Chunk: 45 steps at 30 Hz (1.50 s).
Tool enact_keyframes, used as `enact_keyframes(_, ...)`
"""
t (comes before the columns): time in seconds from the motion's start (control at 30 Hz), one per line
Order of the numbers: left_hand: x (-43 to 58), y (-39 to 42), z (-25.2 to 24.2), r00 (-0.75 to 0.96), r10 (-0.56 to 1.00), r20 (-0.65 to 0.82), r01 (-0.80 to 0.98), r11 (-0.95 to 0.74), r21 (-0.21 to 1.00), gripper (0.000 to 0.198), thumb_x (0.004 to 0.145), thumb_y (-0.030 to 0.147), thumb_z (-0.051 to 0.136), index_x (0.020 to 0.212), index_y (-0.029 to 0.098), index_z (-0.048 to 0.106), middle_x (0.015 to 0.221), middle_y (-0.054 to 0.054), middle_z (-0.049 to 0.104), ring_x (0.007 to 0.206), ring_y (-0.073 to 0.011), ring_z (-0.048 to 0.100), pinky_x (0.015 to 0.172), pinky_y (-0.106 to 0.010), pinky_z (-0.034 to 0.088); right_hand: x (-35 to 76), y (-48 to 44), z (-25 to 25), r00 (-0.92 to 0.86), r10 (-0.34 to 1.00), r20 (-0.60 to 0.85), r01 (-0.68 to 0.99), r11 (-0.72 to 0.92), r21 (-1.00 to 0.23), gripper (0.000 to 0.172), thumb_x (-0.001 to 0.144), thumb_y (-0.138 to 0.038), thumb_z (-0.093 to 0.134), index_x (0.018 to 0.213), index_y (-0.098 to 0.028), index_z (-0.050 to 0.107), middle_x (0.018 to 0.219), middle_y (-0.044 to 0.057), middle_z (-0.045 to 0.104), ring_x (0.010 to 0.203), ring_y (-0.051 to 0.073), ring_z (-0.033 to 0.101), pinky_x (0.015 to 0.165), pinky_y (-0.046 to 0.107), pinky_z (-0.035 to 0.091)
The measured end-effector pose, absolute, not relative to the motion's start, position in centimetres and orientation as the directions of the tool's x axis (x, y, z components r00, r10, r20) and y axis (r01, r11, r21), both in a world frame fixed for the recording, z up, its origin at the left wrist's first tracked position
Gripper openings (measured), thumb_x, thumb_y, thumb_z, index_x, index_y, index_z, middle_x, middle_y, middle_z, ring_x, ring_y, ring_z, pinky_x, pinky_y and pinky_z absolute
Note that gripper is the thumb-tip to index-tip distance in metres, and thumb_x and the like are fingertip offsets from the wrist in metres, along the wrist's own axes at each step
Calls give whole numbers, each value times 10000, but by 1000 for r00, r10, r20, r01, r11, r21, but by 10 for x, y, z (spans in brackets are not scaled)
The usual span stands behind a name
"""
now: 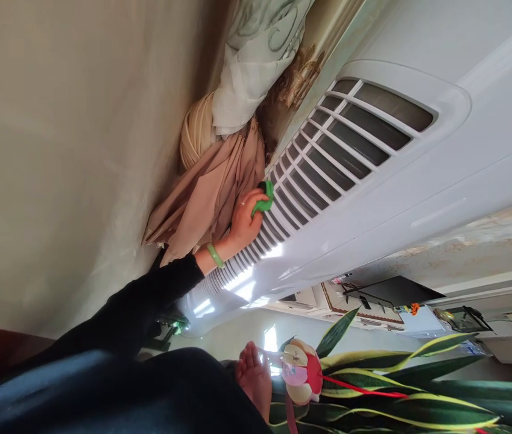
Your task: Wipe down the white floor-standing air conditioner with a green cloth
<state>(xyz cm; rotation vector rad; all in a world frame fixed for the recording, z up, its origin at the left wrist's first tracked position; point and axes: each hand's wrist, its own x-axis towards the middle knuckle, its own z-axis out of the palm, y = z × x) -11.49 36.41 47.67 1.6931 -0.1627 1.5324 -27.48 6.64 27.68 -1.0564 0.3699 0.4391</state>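
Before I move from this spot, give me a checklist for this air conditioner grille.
1. The green cloth is held against the grille by the right hand: ok.
2. Grille slats are unbroken: ok.
3. Dust left on the slats: cannot tell.
4. Beige curtain is clear of the hand: not ok, it lies right beside it.
5. Green bangle is clear of the slats: cannot tell.
6. Left hand is located: cannot tell, it is out of view.

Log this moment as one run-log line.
right hand | holds: green cloth | against: white air conditioner vent grille | left hand: not in view
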Motion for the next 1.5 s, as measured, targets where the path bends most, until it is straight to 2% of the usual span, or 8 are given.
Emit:
enact_keyframes(0.17, -132, 341, 469, 251, 214, 944, -504, -803, 316, 395, 930, 74, 410, 1185, 214, 677, 1287, -108, 683, 1243, -224, 637, 1113, -428, 545, -271, 67, 266, 792, 156, -590, -567, 543, -619, 334, 795, -526, 846, 957, -241, 785, 951, 0, 804, 840, 133, 749, 719, 248, 612)
enact_keyframes(0.4, -149, 328, 471, 199, 0, 980, -501, -860, 101, 392, 972, 91, 442, 1213, 244, 712, 1243, -83, 703, 1231, -232, 620, 1072, -419, 573, -268, 67, 262, 781, 177, -600, -572, 590, -570, 231, 820, -437, 835, 945, -248, 793, 990, -2, 824, 853, 144, 766, 721, 266, 622)
enact_keyframes(0.53, -137, 339, 471, 58, 8, 998, -507, -861, 36, 362, 960, 78, 439, 1136, 226, 719, 1182, -82, 717, 1164, -218, 640, 1020, -405, 586, -265, 61, 253, 766, 152, -625, -575, 596, -560, 351, 700, -489, 903, 929, -245, 798, 977, -1, 822, 827, 146, 766, 690, 258, 621)
enact_keyframes(0.67, -109, 364, 470, 111, 220, 969, -510, -824, 245, 307, 931, 113, 416, 1037, 213, 686, 1211, -105, 702, 1151, -227, 661, 1019, -427, 567, -265, 52, 243, 765, 117, -633, -558, 612, -561, 448, 592, -516, 950, 932, -263, 806, 987, -20, 823, 826, 135, 768, 675, 234, 619)
enact_keyframes(0.8, -76, 394, 480, 232, 445, 865, -603, -632, 487, 272, 857, 122, 436, 1022, 223, 627, 1237, -93, 699, 1183, -226, 657, 1051, -409, 549, -270, 46, 237, 763, 93, -640, -549, 616, -565, 466, 561, -557, 957, 900, -276, 804, 993, -13, 825, 816, 151, 769, 659, 247, 629)
enact_keyframes(1.0, -22, 433, 496, 494, 518, 698, -582, -399, 708, 396, 848, 147, 455, 1186, 203, 653, 1238, -80, 749, 1180, -235, 684, 1118, -421, 535, -271, 46, 236, 749, 99, -655, -566, 610, -555, 558, 471, -560, 998, 904, -264, 808, 971, -8, 825, 802, 143, 765, 659, 236, 626)
enact_keyframes(1.2, -18, 439, 479, 454, 472, 755, -606, -458, 651, 448, 841, 163, 452, 1206, 197, 709, 1344, -85, 736, 1317, -243, 655, 1234, -463, 470, -269, 47, 233, 739, 100, -666, -577, 604, -549, 559, 466, -573, 998, 890, -263, 807, 959, -11, 827, 793, 139, 770, 646, 229, 621)
enact_keyframes(1.5, -94, 410, 460, 362, 306, 881, -627, -619, 473, 453, 833, 66, 434, 1182, 208, 685, 1352, -91, 683, 1293, -209, 664, 1137, -412, 556, -257, 59, 232, 758, 179, -628, -602, 564, -565, 461, 589, -550, 955, 922, -268, 804, 980, -8, 828, 829, 153, 773, 687, 260, 627)
